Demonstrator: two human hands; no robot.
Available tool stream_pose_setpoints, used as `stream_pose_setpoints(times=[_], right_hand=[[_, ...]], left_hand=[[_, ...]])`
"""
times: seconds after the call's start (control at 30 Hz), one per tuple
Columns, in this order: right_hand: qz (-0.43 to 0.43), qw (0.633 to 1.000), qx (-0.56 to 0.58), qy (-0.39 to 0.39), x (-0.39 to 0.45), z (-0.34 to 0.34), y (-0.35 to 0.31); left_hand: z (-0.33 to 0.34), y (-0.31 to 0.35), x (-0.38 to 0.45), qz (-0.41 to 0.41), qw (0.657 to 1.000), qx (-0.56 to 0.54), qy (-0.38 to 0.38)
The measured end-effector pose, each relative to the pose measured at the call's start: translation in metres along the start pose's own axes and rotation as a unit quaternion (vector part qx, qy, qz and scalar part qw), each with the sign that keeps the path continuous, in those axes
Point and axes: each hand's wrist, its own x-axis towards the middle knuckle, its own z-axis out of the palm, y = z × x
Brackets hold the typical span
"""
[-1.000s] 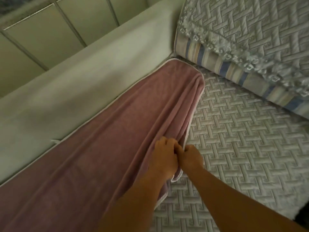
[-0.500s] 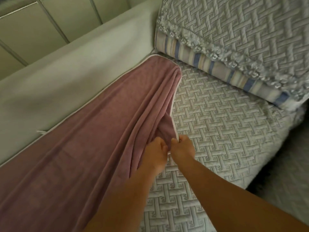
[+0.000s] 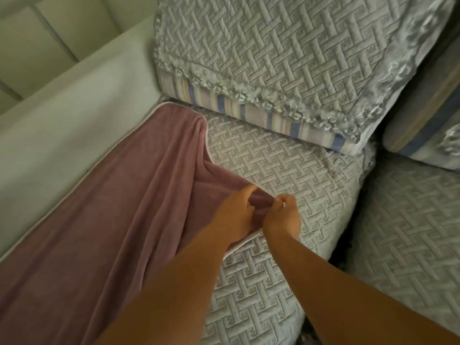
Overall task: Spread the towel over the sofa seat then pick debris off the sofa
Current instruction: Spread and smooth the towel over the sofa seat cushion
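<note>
Both hands' fingers (image 3: 250, 191) clamped on towel (image 3: 104, 220) edge, pulled farther across sofa seat (image 3: 286, 158)

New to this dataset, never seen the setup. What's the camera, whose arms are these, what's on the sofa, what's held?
There is no robot here. One wide-angle camera is worn on a person's head and looks down at their bare arms. The left hand and right hand both pinch the near edge of a mauve towel, which lies bunched along the back of the quilted sofa seat. Most of the seat is uncovered. A striped cushion under a quilted cover leans at the far end. No debris is visible.
</note>
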Motion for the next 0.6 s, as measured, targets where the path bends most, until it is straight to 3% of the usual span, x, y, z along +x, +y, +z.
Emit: stream_pose_setpoints(times=[0.13, 0.3, 0.43, 0.6], right_hand=[[0.004, 1.0, -0.003, -0.002, 0.034, -0.016, -0.001], [0.01, 1.0, -0.015, -0.009, 0.07, -0.03, 0.006], [0.007, 1.0, -0.024, -0.002, 0.099, -0.044, 0.01], [-0.001, 0.999, -0.027, 0.03, 0.14, -0.06, 0.004]], left_hand=[[0.015, 0.025, 0.041, 0.001, 1.0, 0.011, -0.018], [0.023, 0.034, 0.091, -0.032, 0.979, 0.193, -0.057], [0.021, 0.029, 0.115, -0.074, 0.969, 0.219, -0.082], [0.038, 0.054, 0.148, -0.034, 0.989, 0.143, 0.018]])
